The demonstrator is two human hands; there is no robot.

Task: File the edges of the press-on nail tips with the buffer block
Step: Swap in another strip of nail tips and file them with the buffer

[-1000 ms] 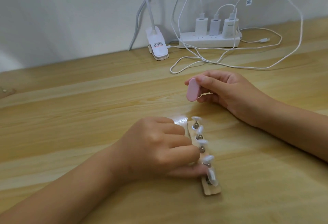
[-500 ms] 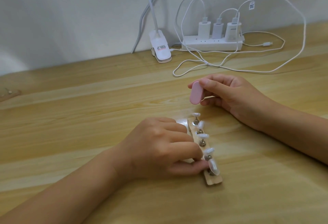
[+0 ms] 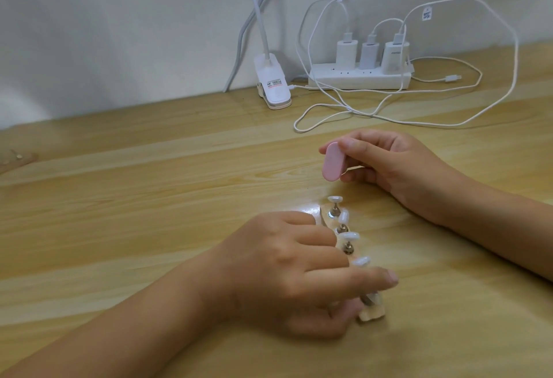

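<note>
Presently the pink buffer [image 3: 332, 162] stands upright, pinched between thumb and fingers of the right hand [image 3: 398, 168], just beyond the far end of the holder [image 3: 371, 315]. Four tips [image 3: 350, 235] show on its pegs; the nearest peg is covered. Left hand [image 3: 287, 270] lies alongside on the surface [image 3: 119, 198], thumb and forefinger clamped on the holder's near end.

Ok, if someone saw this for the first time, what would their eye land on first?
Probably the pink buffer block, pinched in the right hand near the far end of a row of white press-on nail tips on pegs. The left hand grips the near end of their wooden holder, mid-way across the wooden table. By the wall sits a white power strip.
</note>
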